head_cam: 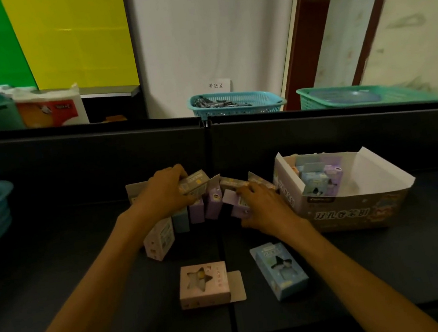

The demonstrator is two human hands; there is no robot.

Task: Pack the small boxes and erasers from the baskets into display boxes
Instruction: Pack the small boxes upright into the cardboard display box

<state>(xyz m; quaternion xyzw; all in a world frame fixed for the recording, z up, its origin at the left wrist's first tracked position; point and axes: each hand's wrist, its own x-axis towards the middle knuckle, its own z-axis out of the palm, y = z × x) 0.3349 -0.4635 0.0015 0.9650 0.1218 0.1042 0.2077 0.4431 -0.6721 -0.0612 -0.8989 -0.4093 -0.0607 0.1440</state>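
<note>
Toward the worktop's far edge, both outstretched hands grip small boxes point(211, 198): left hand point(164, 193) clutching one, right hand point(262, 204) another.

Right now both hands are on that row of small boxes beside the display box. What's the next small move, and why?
Probably squeeze the row of small boxes together between the left hand and right hand, then lift it toward the display box. The hands already bracket the row's two ends, the boxes lean unevenly, and the display box, just to the right, shows open space.
</note>
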